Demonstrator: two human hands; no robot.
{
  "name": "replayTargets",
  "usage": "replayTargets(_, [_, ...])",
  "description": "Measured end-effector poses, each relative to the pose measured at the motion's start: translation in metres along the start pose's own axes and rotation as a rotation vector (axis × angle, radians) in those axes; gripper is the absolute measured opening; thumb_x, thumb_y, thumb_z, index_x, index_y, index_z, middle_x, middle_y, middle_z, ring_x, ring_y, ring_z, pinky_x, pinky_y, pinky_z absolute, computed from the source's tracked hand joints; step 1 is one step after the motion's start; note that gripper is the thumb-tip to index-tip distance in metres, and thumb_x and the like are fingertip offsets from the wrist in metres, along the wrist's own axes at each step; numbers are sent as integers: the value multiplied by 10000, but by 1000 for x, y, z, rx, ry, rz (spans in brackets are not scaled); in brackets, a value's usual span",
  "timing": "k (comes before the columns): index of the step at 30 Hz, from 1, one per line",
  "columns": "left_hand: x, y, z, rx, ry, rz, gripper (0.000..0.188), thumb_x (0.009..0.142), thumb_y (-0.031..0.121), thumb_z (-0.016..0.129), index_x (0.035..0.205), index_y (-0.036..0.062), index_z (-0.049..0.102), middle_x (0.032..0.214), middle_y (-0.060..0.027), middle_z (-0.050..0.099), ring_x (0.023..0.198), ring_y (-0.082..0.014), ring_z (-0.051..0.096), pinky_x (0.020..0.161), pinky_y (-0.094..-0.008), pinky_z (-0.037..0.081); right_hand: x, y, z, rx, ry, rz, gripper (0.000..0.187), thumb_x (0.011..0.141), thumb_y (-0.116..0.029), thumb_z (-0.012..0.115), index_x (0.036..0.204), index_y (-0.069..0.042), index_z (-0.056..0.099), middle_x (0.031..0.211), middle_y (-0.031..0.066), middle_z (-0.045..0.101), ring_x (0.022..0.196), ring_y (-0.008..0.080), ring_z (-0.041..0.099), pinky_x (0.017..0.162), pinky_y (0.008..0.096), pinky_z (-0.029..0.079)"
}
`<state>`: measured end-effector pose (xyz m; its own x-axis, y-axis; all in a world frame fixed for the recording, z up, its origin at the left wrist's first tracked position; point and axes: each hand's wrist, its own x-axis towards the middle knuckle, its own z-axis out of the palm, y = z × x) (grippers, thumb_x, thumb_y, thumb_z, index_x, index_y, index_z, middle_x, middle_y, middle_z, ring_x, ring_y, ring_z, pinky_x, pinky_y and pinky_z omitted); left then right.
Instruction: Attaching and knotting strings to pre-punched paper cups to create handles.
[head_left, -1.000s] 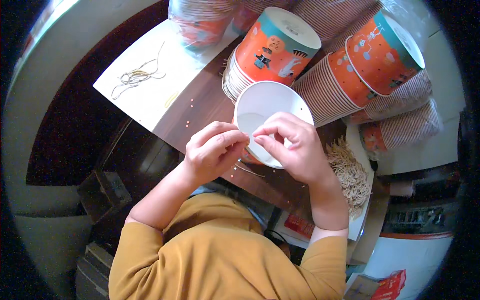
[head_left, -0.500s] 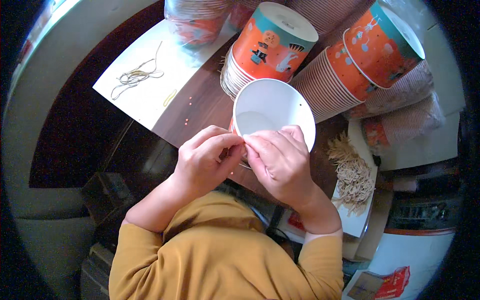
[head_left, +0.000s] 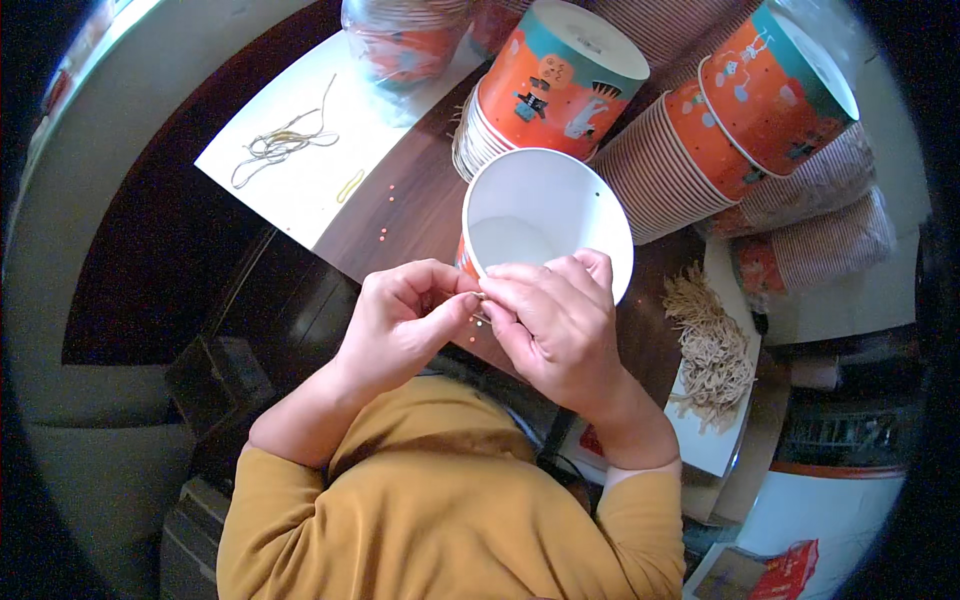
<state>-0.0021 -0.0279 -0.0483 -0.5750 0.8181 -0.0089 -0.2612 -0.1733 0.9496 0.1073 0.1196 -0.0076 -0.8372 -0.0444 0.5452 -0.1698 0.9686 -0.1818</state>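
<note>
A white-lined paper bucket (head_left: 520, 240) with an orange outside lies tilted, its mouth toward me. A small dark hole shows in its wall near the far right rim. At the near left rim, my left hand (head_left: 405, 315) and my right hand (head_left: 555, 320) meet with their fingertips closed. Between them shows a bit of thin pale cord (head_left: 479, 295), pinched by both; most of it is hidden. The left thumb is stretched toward the right fingertips. My right fingers lie across the bucket's near rim.
Stacked orange-and-teal buckets (head_left: 565, 85) stand upside down behind, with another stack (head_left: 775, 95) to the right. A bundle of beige cords (head_left: 715, 350) lies on a white board at right. Loose strings (head_left: 285, 145) lie on a white sheet (head_left: 345, 105). Small orange bits dot the brown table (head_left: 350, 240).
My left thumb has straightened and the left fingers have shifted, so the pale cord now shows at the fingertips. The surroundings have shifted slightly in view.
</note>
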Motion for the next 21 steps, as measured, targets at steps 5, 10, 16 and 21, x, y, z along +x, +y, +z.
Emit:
replayTargets(5, [-2, -3, -1, -11, 12, 33, 126, 898, 58, 620, 951, -56, 624, 812, -23, 642, 693, -46, 592, 618, -186, 495, -1, -6, 5, -110, 45, -23, 271, 735, -154, 707, 991, -97, 640, 1003, 15, 635, 770, 185, 559, 777, 415, 372])
replayTargets(10, [-3, -5, -4, 75, 35, 38, 111, 897, 47, 615, 940, -56, 618, 804, -22, 637, 695, -44, 585, 618, -185, 489, 2, -3, 4, -53, 0, -53, 240, 725, -142, 700, 955, -110, 639, 987, 17, 629, 783, 191, 560, 780, 408, 376])
replayTargets(16, [-2, -4, -3, -82, -32, 23, 81, 891, 8, 591, 954, -41, 607, 837, -37, 637, 704, -51, 600, 625, -193, 504, 12, 9, -3, 261, -94, 144, 89, 740, -108, 678, 818, -99, 635, 937, 59, 610, 865, 253, 580, 801, 373, 392])
replayTargets(21, [-1, -10, 1, -25, 88, 162, 78, 873, -39, 572, 946, -16, 589, 832, -39, 642, 703, -52, 608, 618, -188, 506, 17, 16, -6, 455, -233, 274, 64, 771, -33, 641, 834, -31, 645, 972, 107, 606, 935, 238, 599, 848, 325, 457])
